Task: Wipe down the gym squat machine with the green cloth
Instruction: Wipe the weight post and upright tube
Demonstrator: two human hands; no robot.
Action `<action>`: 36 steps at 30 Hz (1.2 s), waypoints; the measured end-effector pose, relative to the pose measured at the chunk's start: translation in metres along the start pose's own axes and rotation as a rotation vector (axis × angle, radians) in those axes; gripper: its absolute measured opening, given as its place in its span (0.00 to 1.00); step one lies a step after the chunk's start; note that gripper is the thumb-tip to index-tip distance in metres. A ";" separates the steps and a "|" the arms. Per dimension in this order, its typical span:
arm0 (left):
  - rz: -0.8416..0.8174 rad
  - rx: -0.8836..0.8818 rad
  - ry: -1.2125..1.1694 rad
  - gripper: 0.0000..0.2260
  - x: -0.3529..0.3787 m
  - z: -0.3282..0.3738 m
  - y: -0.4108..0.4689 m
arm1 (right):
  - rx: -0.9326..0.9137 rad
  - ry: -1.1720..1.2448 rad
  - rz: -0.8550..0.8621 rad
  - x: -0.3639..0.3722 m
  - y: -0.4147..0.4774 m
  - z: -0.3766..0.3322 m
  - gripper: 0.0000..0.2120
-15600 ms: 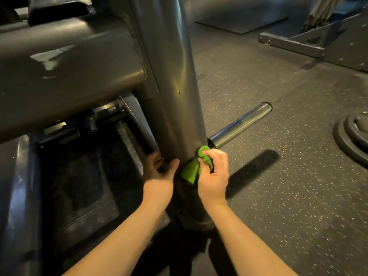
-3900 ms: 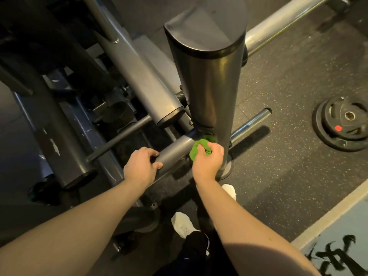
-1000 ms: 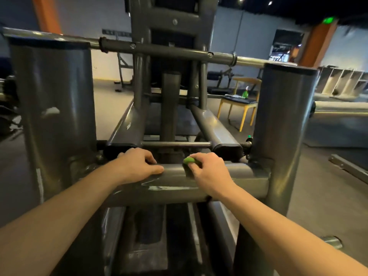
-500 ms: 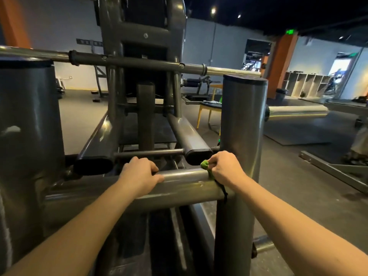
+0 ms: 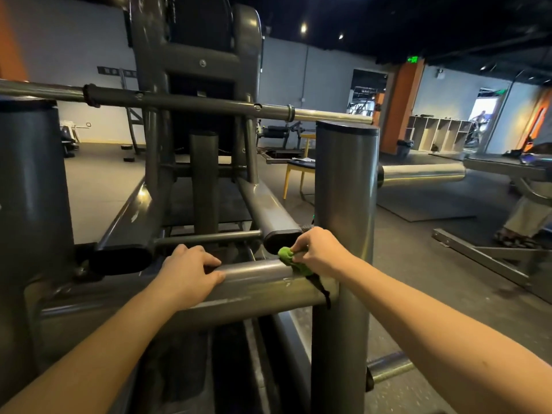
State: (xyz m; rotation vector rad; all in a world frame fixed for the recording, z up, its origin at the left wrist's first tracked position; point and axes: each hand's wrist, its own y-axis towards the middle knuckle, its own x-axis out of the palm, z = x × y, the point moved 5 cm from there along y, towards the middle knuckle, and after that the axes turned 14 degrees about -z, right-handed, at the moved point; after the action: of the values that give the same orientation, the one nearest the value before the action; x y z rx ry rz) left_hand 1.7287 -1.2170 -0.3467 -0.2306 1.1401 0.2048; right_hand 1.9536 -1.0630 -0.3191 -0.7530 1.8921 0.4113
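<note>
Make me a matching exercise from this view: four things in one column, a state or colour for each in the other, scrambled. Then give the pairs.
1 left hand
2 right hand
3 green cloth
4 chair

A yellow legs
B bunched on the crossbar
C pinches the green cloth
D grips the crossbar

Pairs: 1-D, 2-C, 3-B, 4-A

the upright post (image 5: 343, 204) blocks rightward passage along the crossbar (image 5: 254, 282); leftward lies bare bar.
</note>
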 end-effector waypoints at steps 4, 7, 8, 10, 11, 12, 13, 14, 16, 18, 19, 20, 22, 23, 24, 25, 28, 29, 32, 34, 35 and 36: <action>0.026 0.029 0.037 0.18 0.002 0.004 -0.003 | -0.073 0.037 0.010 0.029 0.006 -0.050 0.08; 0.023 0.007 -0.057 0.15 0.000 -0.006 -0.006 | -0.203 0.054 -0.002 0.060 0.014 -0.105 0.09; 0.032 -0.003 -0.082 0.13 -0.002 -0.011 -0.008 | -0.238 0.065 -0.012 0.065 0.014 -0.116 0.09; 0.072 -0.025 -0.078 0.14 -0.008 -0.022 -0.013 | -0.267 0.061 -0.048 0.065 0.015 -0.116 0.10; 0.091 -0.035 -0.051 0.15 -0.012 -0.027 -0.017 | -0.266 0.027 -0.064 0.059 0.014 -0.108 0.10; 0.104 -0.043 -0.017 0.16 -0.015 -0.030 -0.022 | -0.249 -0.013 -0.076 0.050 0.014 -0.096 0.10; 0.109 -0.049 0.010 0.16 -0.019 -0.033 -0.026 | -0.218 -0.046 -0.076 0.040 0.014 -0.081 0.10; 0.115 -0.049 0.030 0.16 -0.021 -0.036 -0.030 | -0.175 -0.060 -0.078 0.030 0.014 -0.064 0.09; 0.150 -0.051 0.076 0.15 -0.023 -0.041 -0.037 | -0.112 -0.038 -0.049 0.019 0.009 -0.041 0.07; 0.197 -0.062 0.121 0.15 -0.026 -0.049 -0.044 | -0.121 -0.032 0.011 0.021 0.004 -0.044 0.05; 0.215 -0.073 0.127 0.15 -0.026 -0.055 -0.048 | -0.154 -0.052 0.032 0.029 0.002 -0.055 0.05; 0.237 -0.082 0.131 0.15 -0.027 -0.061 -0.052 | -0.209 -0.068 0.044 0.039 0.004 -0.071 0.06; 0.278 -0.105 0.147 0.15 -0.029 -0.071 -0.061 | -0.314 -0.063 0.043 0.063 0.012 -0.110 0.07; 0.300 -0.121 0.158 0.15 -0.030 -0.075 -0.066 | -0.353 -0.036 0.028 0.075 0.018 -0.131 0.07; 0.324 -0.137 0.171 0.15 -0.030 -0.079 -0.071 | -0.388 -0.021 0.015 0.085 0.022 -0.151 0.08; 0.343 -0.153 0.177 0.15 -0.031 -0.084 -0.075 | -0.424 -0.021 0.005 0.094 0.025 -0.168 0.09; 0.391 -0.170 0.153 0.14 -0.032 -0.096 -0.089 | -0.525 -0.059 -0.041 0.106 0.025 -0.185 0.11; 0.413 -0.165 0.146 0.14 -0.032 -0.099 -0.093 | -0.552 -0.090 -0.051 0.102 0.022 -0.178 0.11; 0.474 -0.146 0.143 0.14 -0.027 -0.106 -0.100 | -0.567 -0.189 -0.008 0.083 0.017 -0.134 0.12; 0.513 -0.135 0.136 0.13 -0.024 -0.110 -0.102 | -0.570 -0.209 0.069 0.074 0.013 -0.112 0.14; 0.531 -0.132 0.128 0.13 -0.023 -0.112 -0.103 | -0.593 -0.217 0.105 0.076 0.009 -0.112 0.15; 0.551 -0.132 0.120 0.13 -0.021 -0.115 -0.105 | -0.642 -0.226 0.144 0.081 0.006 -0.120 0.15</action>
State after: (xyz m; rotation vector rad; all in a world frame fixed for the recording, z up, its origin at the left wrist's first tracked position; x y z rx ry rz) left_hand 1.6495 -1.3509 -0.3652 -0.0398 1.2933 0.7628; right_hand 1.8438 -1.1541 -0.3410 -0.9362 1.6050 1.1793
